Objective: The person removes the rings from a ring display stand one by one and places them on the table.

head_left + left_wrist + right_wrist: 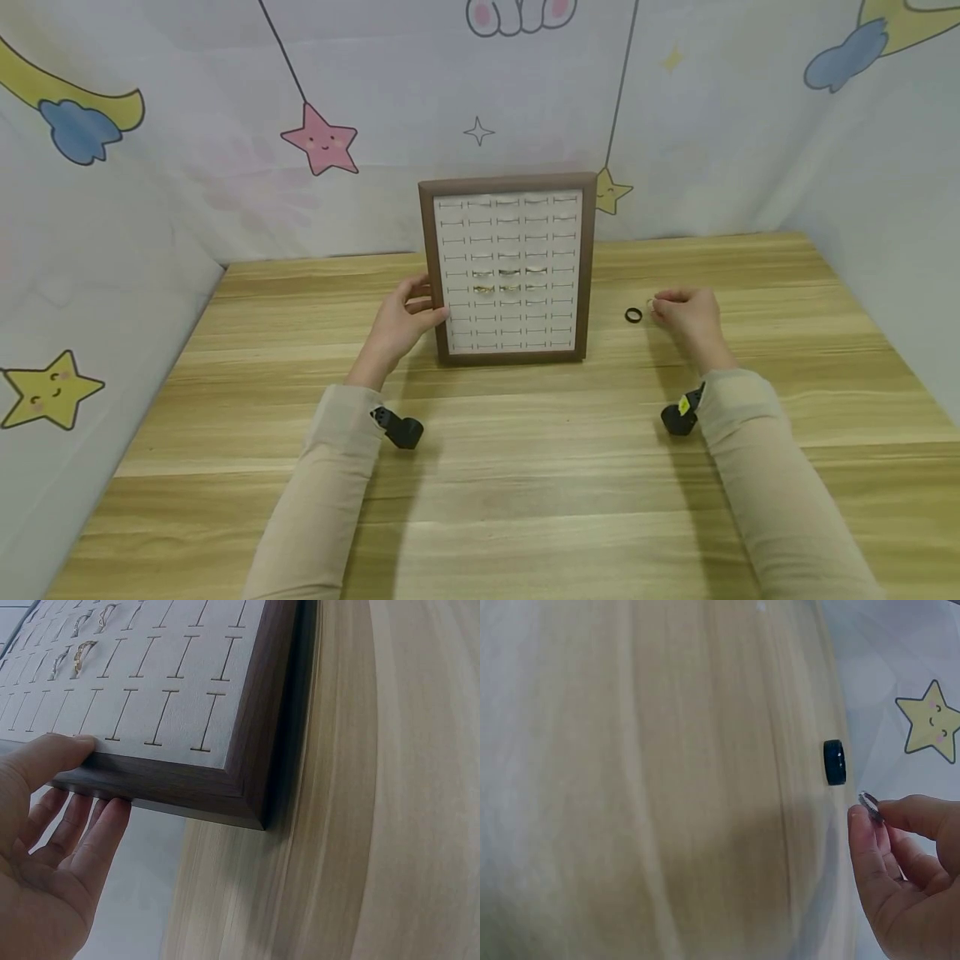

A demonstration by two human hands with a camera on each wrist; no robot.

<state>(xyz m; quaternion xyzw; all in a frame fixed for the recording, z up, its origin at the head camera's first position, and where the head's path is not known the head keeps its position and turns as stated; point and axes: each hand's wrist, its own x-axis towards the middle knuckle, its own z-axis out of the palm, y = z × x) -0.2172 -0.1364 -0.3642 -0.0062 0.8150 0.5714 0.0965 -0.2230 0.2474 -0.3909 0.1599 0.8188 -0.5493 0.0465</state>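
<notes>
A brown-framed ring display board [511,360] stands upright on the table, its white slotted pad carrying several silver and gold rings [509,281] in two rows near the middle. My left hand [397,327] grips the board's left side, the thumb on the front of the frame and the fingers behind it. Off to the right, my right hand [693,321] pinches a silver ring [870,805] between thumb and fingertips. In the right wrist view the ring appears textured along its band. A black ring [633,315] lies on the table just left of that hand.
The wooden table [517,483] runs back to a white curtain [375,208] printed with stars and moons. Small black cameras are strapped at the left wrist [401,430] and the right wrist [681,417].
</notes>
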